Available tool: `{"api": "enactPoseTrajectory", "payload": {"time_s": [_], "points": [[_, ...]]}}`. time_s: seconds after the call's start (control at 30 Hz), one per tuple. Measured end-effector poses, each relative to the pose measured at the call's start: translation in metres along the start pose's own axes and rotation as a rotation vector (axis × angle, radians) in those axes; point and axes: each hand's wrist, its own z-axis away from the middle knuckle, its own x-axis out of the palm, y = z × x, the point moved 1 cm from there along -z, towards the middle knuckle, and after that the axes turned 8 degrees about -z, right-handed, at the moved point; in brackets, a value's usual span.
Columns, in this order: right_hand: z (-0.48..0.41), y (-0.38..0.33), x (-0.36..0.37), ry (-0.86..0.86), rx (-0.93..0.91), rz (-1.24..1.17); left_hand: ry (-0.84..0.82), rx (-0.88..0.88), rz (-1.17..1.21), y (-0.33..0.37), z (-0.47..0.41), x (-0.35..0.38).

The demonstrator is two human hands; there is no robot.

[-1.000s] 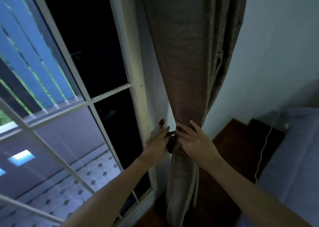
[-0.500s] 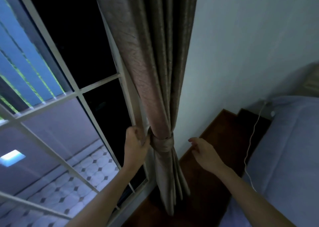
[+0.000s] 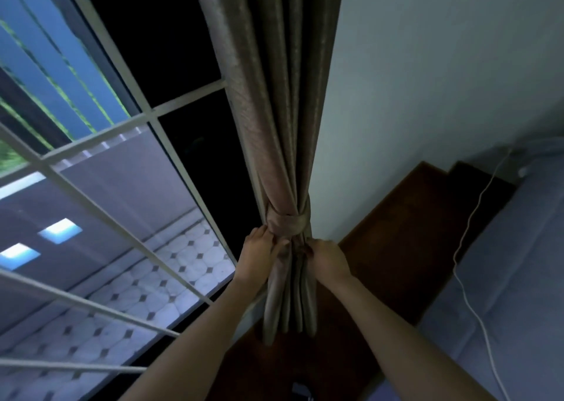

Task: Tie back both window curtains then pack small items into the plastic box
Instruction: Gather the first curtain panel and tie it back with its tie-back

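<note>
Wood floor (image 3: 396, 263) at four o'clock, barred window (image 3: 100, 132) at nine; left hand (image 3: 259, 255) and right hand (image 3: 329, 257) curl around the curtain (image 3: 280, 95) beneath its tieback (image 3: 285, 222).

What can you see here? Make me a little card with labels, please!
Curtain: brown-grey pleated fabric curtain, gathered into a bunch beside the wall
Tie: matching fabric band, wrapped round the bunch
Hands: left hand holds the folds just under the band; right hand curls its fingers into the same folds
Window: white-barred glass window, left of the curtain
Floor: dark brown wooden floor
Cable: thin white cable, running down by a blue-grey cloth surface
</note>
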Motion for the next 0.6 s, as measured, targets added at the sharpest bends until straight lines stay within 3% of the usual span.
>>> {"api": "enactPoseTrajectory", "payload": {"time_s": [0.1, 0.17, 0.27, 0.33, 0.43, 0.6], "points": [[-0.003, -0.007, 0.014, 0.011, 0.032, -0.073, -0.012, -0.08, 0.092, -0.006, -0.002, -0.001], [-0.008, -0.013, 0.01, -0.01, 0.096, -0.26, -0.052, -0.087, 0.139, -0.013, -0.003, -0.007], [-0.011, -0.021, -0.017, 0.212, 0.352, -0.967, 0.022, -0.149, 0.391, -0.022, 0.004, -0.02], [-0.011, -0.025, -0.034, 0.244, 0.462, -1.328, 0.104, -0.376, 0.699, -0.016, 0.001, -0.029], [-0.016, -0.039, -0.053, 0.141, 0.442, -1.327, 0.012, -0.585, 0.83, 0.0, -0.021, -0.038], [-0.025, -0.035, -0.041, 0.206, 0.4, -1.095, -0.085, -0.535, 0.773, 0.026, -0.029, -0.035]]}}
